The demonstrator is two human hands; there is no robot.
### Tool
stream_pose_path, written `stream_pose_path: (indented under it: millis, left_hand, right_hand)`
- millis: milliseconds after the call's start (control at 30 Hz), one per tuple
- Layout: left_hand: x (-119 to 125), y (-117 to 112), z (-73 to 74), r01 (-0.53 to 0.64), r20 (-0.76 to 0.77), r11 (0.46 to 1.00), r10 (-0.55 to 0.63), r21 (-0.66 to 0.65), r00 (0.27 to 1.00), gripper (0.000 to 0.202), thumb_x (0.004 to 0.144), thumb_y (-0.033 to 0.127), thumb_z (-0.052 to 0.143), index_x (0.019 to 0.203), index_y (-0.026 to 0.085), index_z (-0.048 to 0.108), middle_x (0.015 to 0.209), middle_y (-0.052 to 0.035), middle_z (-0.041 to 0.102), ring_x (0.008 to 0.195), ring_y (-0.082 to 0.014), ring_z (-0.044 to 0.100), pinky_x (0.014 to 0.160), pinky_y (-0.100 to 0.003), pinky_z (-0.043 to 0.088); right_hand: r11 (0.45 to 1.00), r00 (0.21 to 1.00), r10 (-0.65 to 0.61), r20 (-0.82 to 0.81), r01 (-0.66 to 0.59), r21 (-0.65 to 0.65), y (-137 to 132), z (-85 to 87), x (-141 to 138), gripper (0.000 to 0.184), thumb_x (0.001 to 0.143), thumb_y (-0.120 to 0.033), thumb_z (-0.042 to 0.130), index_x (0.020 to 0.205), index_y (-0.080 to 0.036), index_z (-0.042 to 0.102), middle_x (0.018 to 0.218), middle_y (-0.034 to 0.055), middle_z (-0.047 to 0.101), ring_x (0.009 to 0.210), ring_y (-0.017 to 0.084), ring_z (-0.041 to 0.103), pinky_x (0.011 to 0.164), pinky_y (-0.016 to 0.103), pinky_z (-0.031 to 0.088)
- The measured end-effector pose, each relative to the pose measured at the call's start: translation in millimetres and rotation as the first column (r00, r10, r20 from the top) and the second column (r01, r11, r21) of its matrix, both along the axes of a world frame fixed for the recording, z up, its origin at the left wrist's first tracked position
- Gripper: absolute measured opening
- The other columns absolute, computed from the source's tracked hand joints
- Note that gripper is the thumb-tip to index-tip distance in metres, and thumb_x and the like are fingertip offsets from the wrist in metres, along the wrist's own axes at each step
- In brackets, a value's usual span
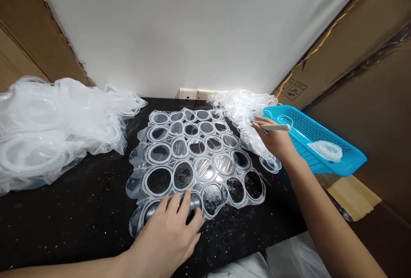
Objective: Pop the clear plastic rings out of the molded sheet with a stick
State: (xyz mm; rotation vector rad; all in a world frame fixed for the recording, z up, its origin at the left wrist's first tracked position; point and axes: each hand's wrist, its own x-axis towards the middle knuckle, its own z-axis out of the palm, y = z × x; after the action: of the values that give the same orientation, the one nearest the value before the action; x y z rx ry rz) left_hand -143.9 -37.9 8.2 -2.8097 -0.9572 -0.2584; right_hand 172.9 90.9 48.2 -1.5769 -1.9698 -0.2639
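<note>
A clear plastic sheet (205,168) covered in round and oval white-rimmed rings lies on a black speckled tabletop. My left hand (170,231) rests on its near left corner, fingers spread and pressing down over a ring. Far right of the sheet, my right hand (274,139) grips a slim white pen-like stick (275,127), whose tip I cannot make out. This hand is over the edge of a heap of loose clear plastic rings (244,102), beside a blue basket (349,158).
A white translucent ring (326,150) lies in the basket. Stacked ringed plastic sheets (54,124) cover the left side. A white wall (192,29) with sockets (188,94) stands behind; cardboard (369,55) walls off the right. White plastic (295,256) lies below the near edge.
</note>
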Motion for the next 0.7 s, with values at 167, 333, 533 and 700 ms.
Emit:
stream_pose_path:
  millis: [167,333,533,700]
  left_hand:
    - [9.0,5.7,11.7,-0.001,0.031,0.995,-0.002,0.096,1.000,0.032,0.084,0.042,0.045,0.100,0.019,0.060,0.097,-0.0114,0.066,0.087,-0.0278,0.061,0.077,-0.041,0.041]
    - [37.0,9.6,12.0,0.069,0.124,0.984,-0.090,0.163,0.988,0.041,0.081,0.050,0.046,0.103,0.018,0.057,0.111,-0.0156,0.062,0.107,-0.0273,0.055,0.092,-0.038,0.030]
    - [45.4,11.7,4.8,0.110,0.063,0.986,-0.119,0.126,0.991,0.047,0.081,0.054,0.044,0.105,0.016,0.058,0.107,-0.0198,0.063,0.101,-0.0294,0.059,0.087,-0.038,0.035]
    - [42.8,8.8,-0.3,0.081,0.096,0.994,-0.089,0.077,0.991,0.046,0.080,0.055,0.045,0.104,0.018,0.060,0.111,-0.0203,0.061,0.107,-0.0308,0.055,0.089,-0.039,0.032]
  right_hand:
    - [0.995,0.991,-0.090,-0.098,0.084,-0.059,-9.6,6.6,16.2,0.049,0.086,-0.052,0.036,0.090,-0.015,0.068,0.086,0.0125,0.059,0.085,0.026,0.058,0.071,0.039,0.047]
    - [0.871,0.891,0.166,-0.423,-0.334,-0.361,-35.6,6.3,-37.3,0.037,0.088,-0.044,0.040,0.089,-0.016,0.065,0.078,0.0060,0.063,0.071,0.016,0.059,0.064,0.029,0.049]
    - [0.538,0.713,0.335,-0.616,-0.681,-0.496,-60.9,-14.0,-77.8,0.029,0.090,-0.032,0.041,0.093,-0.015,0.064,0.089,0.0064,0.065,0.077,0.013,0.060,0.071,0.026,0.050]
    - [0.541,0.683,0.458,-0.570,-0.722,-0.431,-60.4,-20.7,-77.8,0.025,0.090,-0.027,0.042,0.091,-0.015,0.064,0.087,0.0057,0.066,0.086,0.015,0.059,0.079,0.030,0.048]
